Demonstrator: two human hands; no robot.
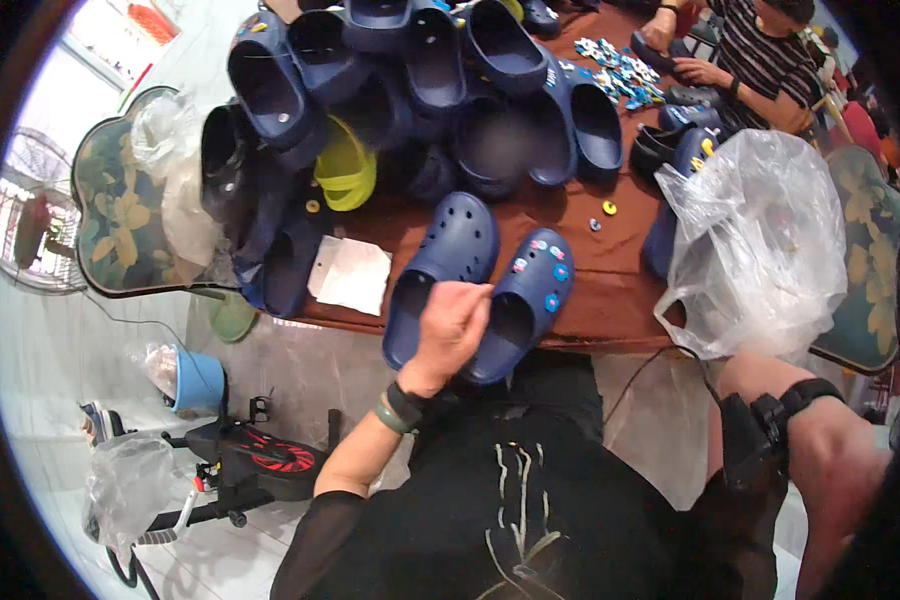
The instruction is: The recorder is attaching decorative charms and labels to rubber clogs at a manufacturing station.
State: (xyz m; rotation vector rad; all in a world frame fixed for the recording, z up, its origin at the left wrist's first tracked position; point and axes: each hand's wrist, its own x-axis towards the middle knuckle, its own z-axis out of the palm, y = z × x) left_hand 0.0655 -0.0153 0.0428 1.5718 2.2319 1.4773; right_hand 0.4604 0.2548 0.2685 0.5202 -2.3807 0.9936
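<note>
Two navy clogs lie side by side at the table's front edge. The left clog point(460, 240) has bare holes; the right clog point(542, 270) bears several small blue, white and pink charms. My left hand point(455, 322) is closed between the two clogs, at their inner edges, with its fingertips partly hidden. At the far right, my right hand point(760, 375) is up against a clear plastic bag point(760, 245). The bag and the arm's angle hide its fingers.
A heap of navy clogs point(435, 60) with one lime clog point(347, 170) covers the table's back left. White paper point(350, 275) lies near the front edge. Beyond loose charms point(620, 72), a co-worker point(770, 60) handles a dark clog. A blue bucket point(198, 382) stands below left.
</note>
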